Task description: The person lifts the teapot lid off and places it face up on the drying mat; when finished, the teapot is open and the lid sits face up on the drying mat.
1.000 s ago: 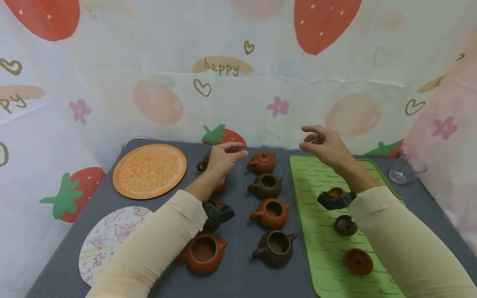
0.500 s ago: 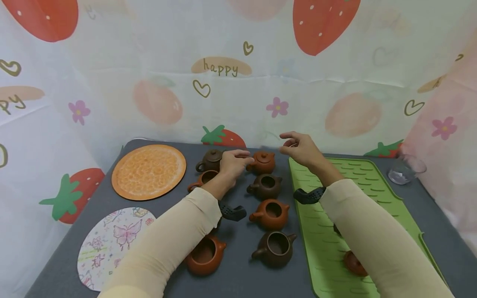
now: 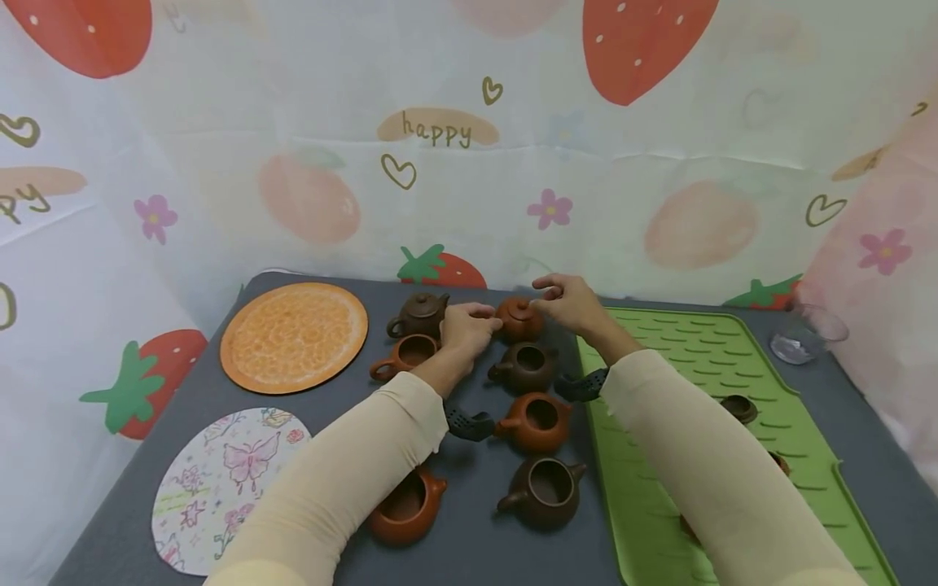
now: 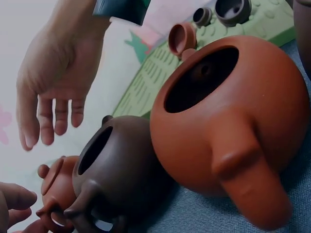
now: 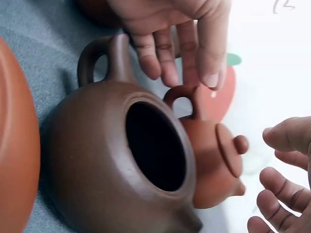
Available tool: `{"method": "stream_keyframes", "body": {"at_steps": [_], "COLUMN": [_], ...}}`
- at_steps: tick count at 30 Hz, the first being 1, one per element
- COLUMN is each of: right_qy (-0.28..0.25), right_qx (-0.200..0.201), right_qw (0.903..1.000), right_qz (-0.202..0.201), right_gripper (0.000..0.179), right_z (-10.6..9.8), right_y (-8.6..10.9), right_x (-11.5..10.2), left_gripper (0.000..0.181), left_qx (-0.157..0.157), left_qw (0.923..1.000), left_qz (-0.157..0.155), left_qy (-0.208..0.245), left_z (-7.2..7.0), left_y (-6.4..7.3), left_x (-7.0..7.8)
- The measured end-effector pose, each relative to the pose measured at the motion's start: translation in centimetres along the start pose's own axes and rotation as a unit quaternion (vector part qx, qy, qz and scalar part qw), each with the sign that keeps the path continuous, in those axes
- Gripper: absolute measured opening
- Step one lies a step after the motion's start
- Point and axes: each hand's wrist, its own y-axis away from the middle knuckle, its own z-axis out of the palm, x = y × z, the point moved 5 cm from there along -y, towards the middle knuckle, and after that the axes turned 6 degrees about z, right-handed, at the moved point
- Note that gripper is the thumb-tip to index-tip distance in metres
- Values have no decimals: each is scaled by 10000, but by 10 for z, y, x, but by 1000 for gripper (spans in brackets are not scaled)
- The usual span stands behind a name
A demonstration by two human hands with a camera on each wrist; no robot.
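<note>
A reddish-brown clay teapot with its lid on [image 3: 520, 321] stands at the back between my two hands. My left hand [image 3: 469, 329] is beside its handle, fingers loosely bent and apart from it in the right wrist view. On the other side, my right hand [image 3: 577, 308] has its thumb and fingers spread near the lid knob [image 5: 241, 144], gripping nothing. Toward the front in the same column stand a lidless dark brown teapot [image 3: 529, 368], a lidless orange-brown one [image 3: 538, 422] and another dark one [image 3: 548, 493].
Left of that column stand a lidded dark teapot [image 3: 421, 314] and lidless orange-brown teapots [image 3: 409, 356], partly behind my left arm. A green mat [image 3: 674, 325] on the right bears loose lids [image 3: 738, 408]. A clear glass [image 3: 795, 346] and two round mats, orange [image 3: 293, 338] and butterfly-patterned [image 3: 220, 480], flank these.
My left hand has moved right to the handle side of the lidded reddish teapot. From above the green mat, my right hand has come left and down to the teapot's other side.
</note>
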Motion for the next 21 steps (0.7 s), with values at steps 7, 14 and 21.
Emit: {"method": "stream_keyframes", "body": {"at_steps": [7, 14, 21], "right_qy": [470, 850, 1330], "right_qx": [182, 377, 690], "right_qw": [9987, 9956, 9885], "right_qz": [118, 156, -204], "right_gripper": [40, 40, 28], "right_z": [12, 23, 25], "right_y": [-7, -16, -15], "right_x": [0, -1, -4], "left_gripper": [18, 12, 13], "left_qx": [42, 35, 39], "left_qw": [9997, 9989, 9982], "left_qz": [-24, 118, 155], "left_qy": [-234, -449, -571], "left_z": [1, 2, 2], "left_y": [0, -1, 0], "left_x": [-2, -3, 0]}}
